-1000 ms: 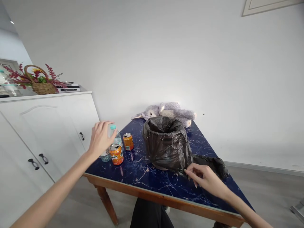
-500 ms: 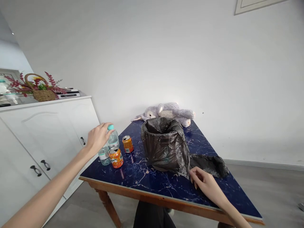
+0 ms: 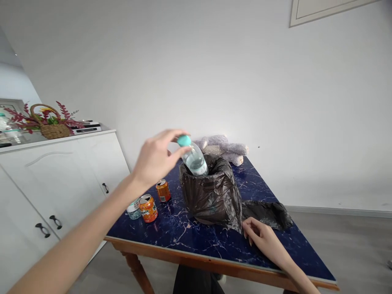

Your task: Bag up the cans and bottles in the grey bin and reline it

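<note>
My left hand (image 3: 162, 153) pinches a clear plastic water bottle (image 3: 197, 161) near its teal cap. The bottle tilts, its base in the mouth of a bin lined with a black garbage bag (image 3: 211, 200). At the bag's lower right corner, my right hand (image 3: 260, 237) rests on the table with curled fingers closed on the plastic. Two orange soda cans, one in front (image 3: 148, 209) and one behind (image 3: 163, 191), stand upright left of the bin. Beside the front can is a second water bottle (image 3: 134, 210), mostly hidden by my left forearm.
A plush toy (image 3: 225, 147) lies at the back of the blue marbled table (image 3: 196, 241), against the wall. More black plastic (image 3: 269, 213) lies flat right of the bin. A white cabinet (image 3: 67, 171) with a flower basket (image 3: 55, 130) stands left.
My left hand has lifted the water bottle from beside the cans and carried it right, to the bin's mouth. My right hand stays at the bag's corner. The view has shifted slightly.
</note>
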{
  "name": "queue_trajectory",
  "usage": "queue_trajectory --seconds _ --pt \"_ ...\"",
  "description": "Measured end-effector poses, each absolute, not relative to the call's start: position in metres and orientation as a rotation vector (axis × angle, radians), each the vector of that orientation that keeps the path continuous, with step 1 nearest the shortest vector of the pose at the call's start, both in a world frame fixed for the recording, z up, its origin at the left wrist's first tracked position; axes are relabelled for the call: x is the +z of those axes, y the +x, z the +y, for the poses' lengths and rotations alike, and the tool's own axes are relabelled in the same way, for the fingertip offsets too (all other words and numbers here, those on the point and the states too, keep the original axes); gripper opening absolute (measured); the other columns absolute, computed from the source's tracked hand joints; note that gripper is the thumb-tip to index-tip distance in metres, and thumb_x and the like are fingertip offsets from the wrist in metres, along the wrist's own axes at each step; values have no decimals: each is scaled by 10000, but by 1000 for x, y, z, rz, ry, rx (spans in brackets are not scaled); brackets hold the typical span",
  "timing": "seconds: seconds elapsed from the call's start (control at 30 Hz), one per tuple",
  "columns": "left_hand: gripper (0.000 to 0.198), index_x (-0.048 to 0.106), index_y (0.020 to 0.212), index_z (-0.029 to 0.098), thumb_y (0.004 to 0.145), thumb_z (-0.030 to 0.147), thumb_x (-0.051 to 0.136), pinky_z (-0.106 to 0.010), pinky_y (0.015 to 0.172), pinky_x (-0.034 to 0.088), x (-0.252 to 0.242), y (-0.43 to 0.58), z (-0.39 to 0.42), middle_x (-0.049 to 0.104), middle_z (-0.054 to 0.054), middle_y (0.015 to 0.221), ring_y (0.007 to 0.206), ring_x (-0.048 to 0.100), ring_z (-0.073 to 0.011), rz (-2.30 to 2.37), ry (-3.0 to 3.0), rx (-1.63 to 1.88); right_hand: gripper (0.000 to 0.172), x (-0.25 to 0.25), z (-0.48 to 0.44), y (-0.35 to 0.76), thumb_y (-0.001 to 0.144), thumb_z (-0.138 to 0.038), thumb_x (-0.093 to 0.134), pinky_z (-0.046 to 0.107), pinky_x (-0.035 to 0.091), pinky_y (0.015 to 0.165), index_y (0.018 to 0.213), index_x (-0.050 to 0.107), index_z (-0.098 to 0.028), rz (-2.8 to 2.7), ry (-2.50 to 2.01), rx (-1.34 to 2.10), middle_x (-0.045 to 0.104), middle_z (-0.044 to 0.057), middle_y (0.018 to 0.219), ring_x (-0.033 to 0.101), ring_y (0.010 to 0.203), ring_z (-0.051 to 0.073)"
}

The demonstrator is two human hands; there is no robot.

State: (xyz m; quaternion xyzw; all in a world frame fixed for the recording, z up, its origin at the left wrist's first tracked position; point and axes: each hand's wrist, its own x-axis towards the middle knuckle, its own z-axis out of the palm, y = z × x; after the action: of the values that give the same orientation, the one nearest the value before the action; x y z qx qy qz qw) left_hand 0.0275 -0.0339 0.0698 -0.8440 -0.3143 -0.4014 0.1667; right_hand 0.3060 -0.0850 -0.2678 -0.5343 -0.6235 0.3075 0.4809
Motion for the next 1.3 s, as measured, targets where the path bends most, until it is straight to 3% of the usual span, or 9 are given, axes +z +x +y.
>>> queue_trajectory --seconds 0.1,0.23,0.37,0.57,0.67,0.8,0.9,1.1,1.3 --pt "308 723 1246 261 963 381 711 -414 866 593 44 46 8 781 -52 1221 986 744 -252 -1044 -2635 -806 506 -268 -84 306 1012 -704 482 308 479 631 835 624 -251 -1515 -1287 766 673 2 716 646 607 204" --pt "201 795 1082 257 938 311 667 -400 954 544 26 46 48 807 -52 1158 1077 731 -280 -1108 -2866 -419 493 -268 -84 306 1017 -692 484 313 476 639 834 611 -252 -1505 -1271 788 662 0 715 642 609 204" --pt "352 790 1124 235 1001 429 523 -395 960 534 40 14 51 802 -65 1200 1056 734 -282 -1246 -2713 -571 508 -264 -87 305 1017 -701 477 306 463 645 816 593 -249 -1509 -1279 796 650 1 702 636 616 200" --pt "492 741 1137 193 944 554 468 -523 1105 466 56 -97 53 764 -135 1235 1250 645 -378 -1339 -2314 -479 531 -266 -87 307 1010 -729 458 290 465 668 857 620 -247 -1525 -1328 815 658 7 739 638 644 192" --pt "657 695 1245 148 856 637 491 -542 1121 458 43 -160 63 720 -187 1326 1281 631 -418 -1566 -2225 -352 532 -272 -84 307 1011 -731 451 287 467 682 869 624 -248 -1536 -1319 806 660 6 745 644 659 193" --pt "885 587 1424 106 820 739 451 -478 1146 449 6 -211 70 652 -211 1459 1364 597 -395 -1794 -2227 -238 516 -277 -83 307 1007 -719 476 286 471 691 865 620 -245 -1533 -1305 801 656 2 751 636 646 185" --pt "821 556 1454 139 872 695 396 -427 1049 510 -25 -222 68 690 -179 1419 1286 658 -360 -1853 -2228 -314 501 -280 -83 307 1014 -701 486 283 468 691 871 624 -241 -1526 -1306 804 656 3 758 633 647 182" --pt "438 636 1223 249 970 530 416 -353 691 545 -22 -208 37 804 -70 969 885 765 -326 -1910 -1973 -437 516 -281 -82 307 1014 -710 474 279 466 684 850 609 -240 -1528 -1319 797 647 3 748 632 646 180" --pt "384 589 1314 275 1004 502 574 -366 814 623 53 -142 -35 788 -21 1231 962 794 -250 -1332 -1849 -1184 532 -280 -83 307 1005 -733 466 282 473 676 864 621 -244 -1537 -1331 782 648 6 738 638 647 187"
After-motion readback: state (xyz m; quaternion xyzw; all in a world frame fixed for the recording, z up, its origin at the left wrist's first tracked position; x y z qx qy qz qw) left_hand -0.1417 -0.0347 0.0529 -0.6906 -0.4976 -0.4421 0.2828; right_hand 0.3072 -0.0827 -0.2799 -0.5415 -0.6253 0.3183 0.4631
